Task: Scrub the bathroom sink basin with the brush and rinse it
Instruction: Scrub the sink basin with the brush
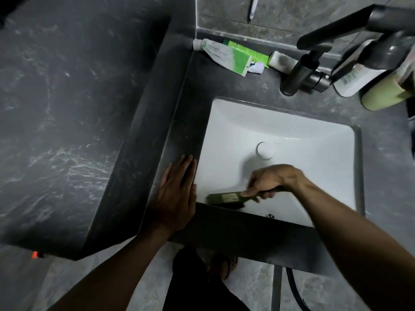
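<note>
The white rectangular sink basin is set in a dark stone counter, with a round drain in its middle. My right hand grips the handle of a dark green scrub brush. The brush head lies against the basin's near-left wall, bristles down. My left hand rests flat with straight fingers on the counter at the basin's left rim. A black faucet stands behind the basin, and I see no water running from it.
Toothpaste tubes and a green box lie on the counter behind the basin. Bottles stand at the back right beside the faucet. A dark wall panel fills the left. My foot and a hose show on the tiled floor below.
</note>
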